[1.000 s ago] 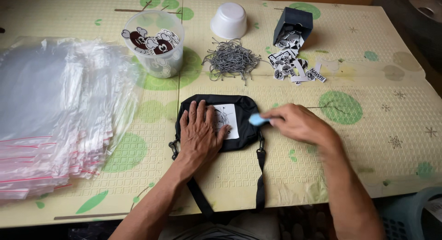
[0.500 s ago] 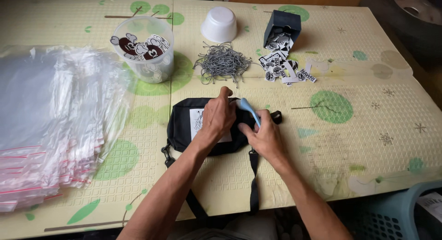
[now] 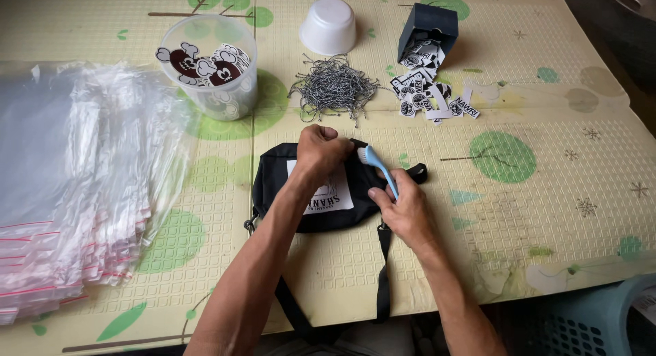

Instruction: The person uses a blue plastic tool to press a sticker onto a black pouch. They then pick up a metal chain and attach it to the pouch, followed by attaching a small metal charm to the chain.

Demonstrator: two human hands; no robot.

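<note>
Bag: black pouch (image 3: 273, 192) with a white label, flat on the mat.
Left hand (image 3: 320, 149): curled into a fist, pressing the pouch's top edge.
Right hand (image 3: 403, 209): gripping a light-blue brush (image 3: 380, 166), bristles at the pouch's top edge, beside the left hand.
Cords: grey pile (image 3: 335, 88) beyond the pouch.

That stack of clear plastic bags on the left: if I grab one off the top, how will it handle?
The plastic bags look thin and crinkled, so one would probably flop and sag. Their glossy film suggests they are slippery, so neighbours may slide off the fanned edge of the stack. They are likely very light; a push would probably shift several across the table.
</note>
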